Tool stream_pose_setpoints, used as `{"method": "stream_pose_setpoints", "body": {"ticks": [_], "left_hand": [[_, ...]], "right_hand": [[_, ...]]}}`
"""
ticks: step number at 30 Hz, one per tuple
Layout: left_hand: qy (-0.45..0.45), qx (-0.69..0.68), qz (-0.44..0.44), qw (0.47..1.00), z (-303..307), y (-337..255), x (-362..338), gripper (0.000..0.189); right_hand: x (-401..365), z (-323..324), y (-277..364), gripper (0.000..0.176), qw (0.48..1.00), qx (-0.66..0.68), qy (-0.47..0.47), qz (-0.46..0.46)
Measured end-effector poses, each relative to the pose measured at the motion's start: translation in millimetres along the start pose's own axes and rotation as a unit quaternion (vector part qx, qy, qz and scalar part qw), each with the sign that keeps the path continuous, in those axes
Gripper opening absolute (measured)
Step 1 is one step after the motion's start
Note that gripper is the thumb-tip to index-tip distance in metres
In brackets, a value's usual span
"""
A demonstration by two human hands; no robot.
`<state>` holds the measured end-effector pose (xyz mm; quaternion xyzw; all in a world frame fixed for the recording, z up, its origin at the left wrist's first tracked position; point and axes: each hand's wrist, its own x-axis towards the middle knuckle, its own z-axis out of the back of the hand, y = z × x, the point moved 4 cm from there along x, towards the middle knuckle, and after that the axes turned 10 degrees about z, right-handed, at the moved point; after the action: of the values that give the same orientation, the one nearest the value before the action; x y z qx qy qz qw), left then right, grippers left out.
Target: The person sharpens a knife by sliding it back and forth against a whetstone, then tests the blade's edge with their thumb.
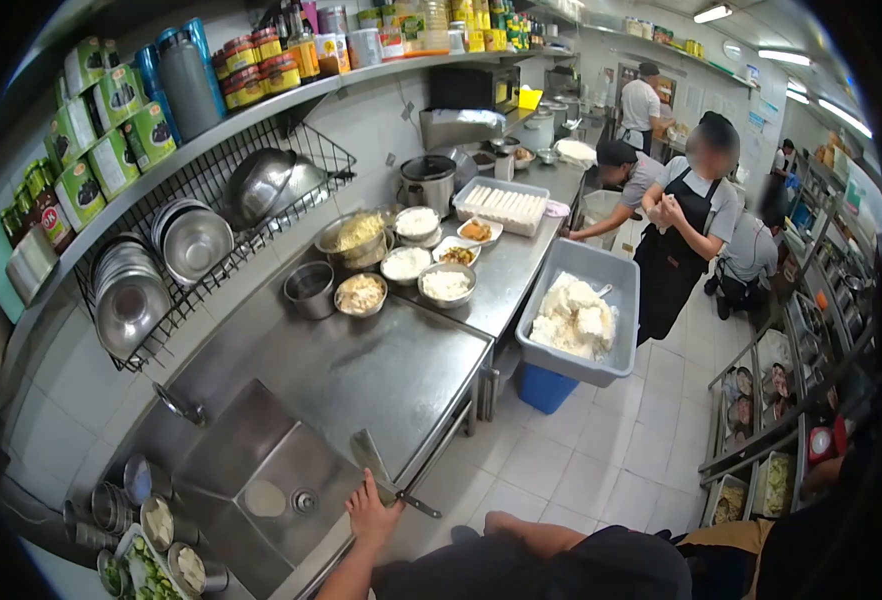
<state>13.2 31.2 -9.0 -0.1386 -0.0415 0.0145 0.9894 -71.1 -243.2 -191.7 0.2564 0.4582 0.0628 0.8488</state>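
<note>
My left hand (371, 515) is over the front edge of the sink, its fingers and thumb around a knife (371, 456) with a broad metal blade. The blade points up toward the counter, and a dark handle (421, 505) sticks out to the right of the hand. Just below and left lies the steel sink basin (231, 450), with a pale round patch beside its drain. My right hand (504, 523) is low in front of my body, near the dark apron; its fingers cannot be made out, and no object shows in it.
Steel bowls of food (446, 285) and a pot (311, 288) stand on the counter. A grey tub (621, 330) of white food rests on a blue bin (546, 385). Several co-workers are beyond, one in a black apron (679, 240). Shelves (761, 400) line the right.
</note>
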Motion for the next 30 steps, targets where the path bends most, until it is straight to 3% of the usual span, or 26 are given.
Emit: {"method": "stream_pose_setpoints", "body": {"ticks": [1, 5, 7, 14, 16, 25, 30], "left_hand": [[0.006, -0.004, 0.003, 1.000, 1.8, -0.1, -2.9, 0.112], [0.016, -0.017, 0.008, 1.000, 5.2, -2.5, 0.7, 0.111], [0.013, -0.010, 0.010, 1.000, 1.1, 0.3, -1.4, 0.112], [0.005, -0.002, 0.007, 1.000, -4.1, 2.6, -1.2, 0.113], [-0.003, 0.000, 0.007, 1.000, -2.2, 2.3, -0.7, 0.114], [-0.003, 0.004, 0.002, 1.000, 0.9, 0.1, 0.1, 0.114], [-0.005, -0.003, 0.003, 1.000, -1.9, 1.3, -2.0, 0.114]], "right_hand": [[-1.6, -1.0, 2.4, 0.043, 0.999, -0.025, 0.025, 0.005], [-6.0, 3.4, 2.8, 0.041, 0.998, 0.031, -0.021, -0.042], [-2.4, -3.5, 0.5, 0.041, 1.000, 0.005, -0.009, -0.001], [1.4, -5.3, -3.5, 0.047, 1.000, 0.015, 0.010, -0.010], [-3.2, -1.6, 1.0, 0.039, 1.000, -0.002, -0.015, 0.012], [-4.3, 2.6, 4.7, 0.040, 1.000, 0.005, -0.015, 0.006], [-2.2, 1.2, 4.6, 0.046, 0.999, 0.001, 0.036, -0.008]]}}
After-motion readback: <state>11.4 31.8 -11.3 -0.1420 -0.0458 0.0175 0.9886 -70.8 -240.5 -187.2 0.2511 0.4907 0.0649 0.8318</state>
